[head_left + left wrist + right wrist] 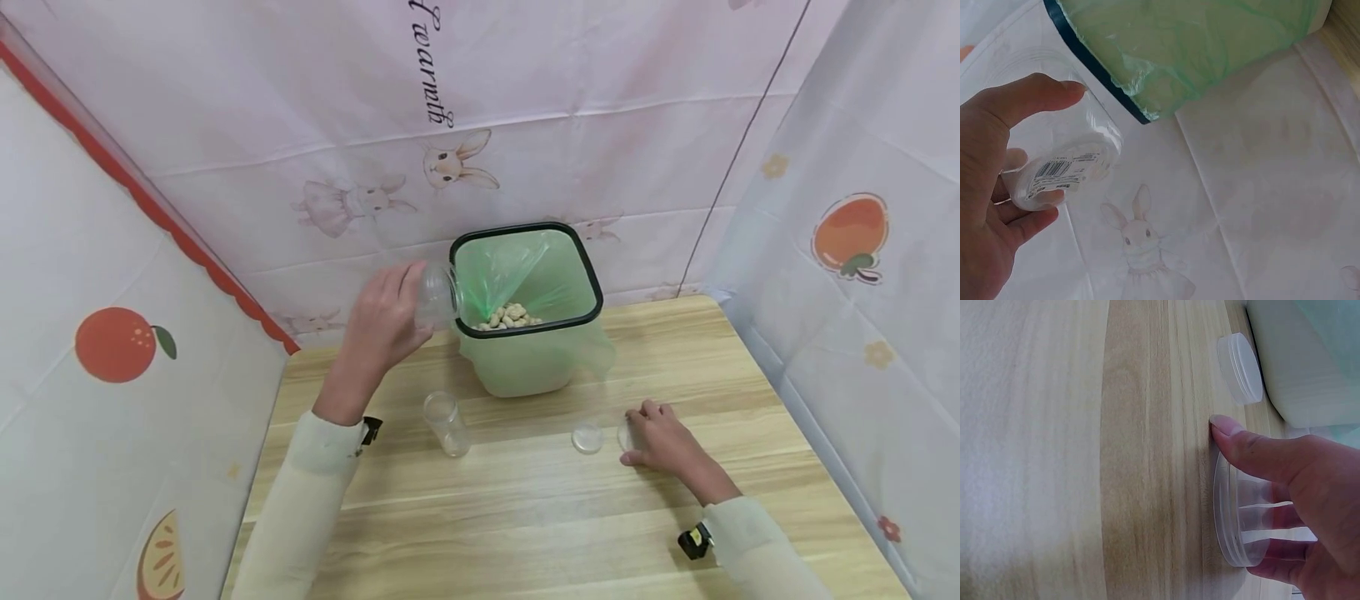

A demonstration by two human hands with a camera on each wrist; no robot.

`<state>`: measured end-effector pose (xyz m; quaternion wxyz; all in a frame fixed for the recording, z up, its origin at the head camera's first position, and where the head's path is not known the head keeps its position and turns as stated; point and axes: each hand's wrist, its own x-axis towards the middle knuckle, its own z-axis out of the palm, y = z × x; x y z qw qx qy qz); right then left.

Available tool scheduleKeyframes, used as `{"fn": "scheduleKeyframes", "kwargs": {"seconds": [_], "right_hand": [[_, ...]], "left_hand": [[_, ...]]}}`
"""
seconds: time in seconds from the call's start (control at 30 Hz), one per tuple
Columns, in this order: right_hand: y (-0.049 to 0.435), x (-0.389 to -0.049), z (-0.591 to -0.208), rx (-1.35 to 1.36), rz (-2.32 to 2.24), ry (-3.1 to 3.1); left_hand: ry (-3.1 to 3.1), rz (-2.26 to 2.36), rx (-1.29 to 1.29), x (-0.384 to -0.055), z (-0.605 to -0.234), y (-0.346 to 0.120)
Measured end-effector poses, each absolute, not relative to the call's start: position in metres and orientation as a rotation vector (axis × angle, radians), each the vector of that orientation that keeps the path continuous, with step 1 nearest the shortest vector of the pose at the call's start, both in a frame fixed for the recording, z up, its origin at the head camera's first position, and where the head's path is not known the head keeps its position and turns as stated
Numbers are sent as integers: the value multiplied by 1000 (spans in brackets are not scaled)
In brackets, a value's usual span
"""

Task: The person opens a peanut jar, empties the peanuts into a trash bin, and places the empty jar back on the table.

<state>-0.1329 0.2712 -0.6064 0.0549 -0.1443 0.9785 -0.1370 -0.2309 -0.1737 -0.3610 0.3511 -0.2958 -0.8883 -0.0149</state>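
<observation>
My left hand (386, 317) grips a clear plastic jar (437, 296), tilted with its mouth at the left rim of a pale green bin (525, 367). In the left wrist view a barcode label (1063, 172) shows on the jar, and I see no contents in it. Unshelled peanuts (512, 316) lie inside the bin, on its green plastic bag liner (502, 267). My right hand (660, 442) holds a clear round lid (1232, 512) by its edge at the tabletop, thumb on one side and fingers on the other. A smaller clear lid (587, 437) lies just left of it.
A second clear jar (447, 423), narrower, is on the wooden table (525, 525) between the left forearm and the bin. Printed cloth walls (600, 167) enclose the table at the back and both sides. The bin has a black rim (596, 283).
</observation>
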Motion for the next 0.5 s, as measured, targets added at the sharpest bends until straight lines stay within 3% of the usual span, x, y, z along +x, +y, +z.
{"fn": "scheduleKeyframes", "kwargs": {"seconds": [0.5], "right_hand": [[267, -128, -600, -471, -353, 3009]], "left_hand": [[-2450, -575, -526, -205, -373, -198]]}}
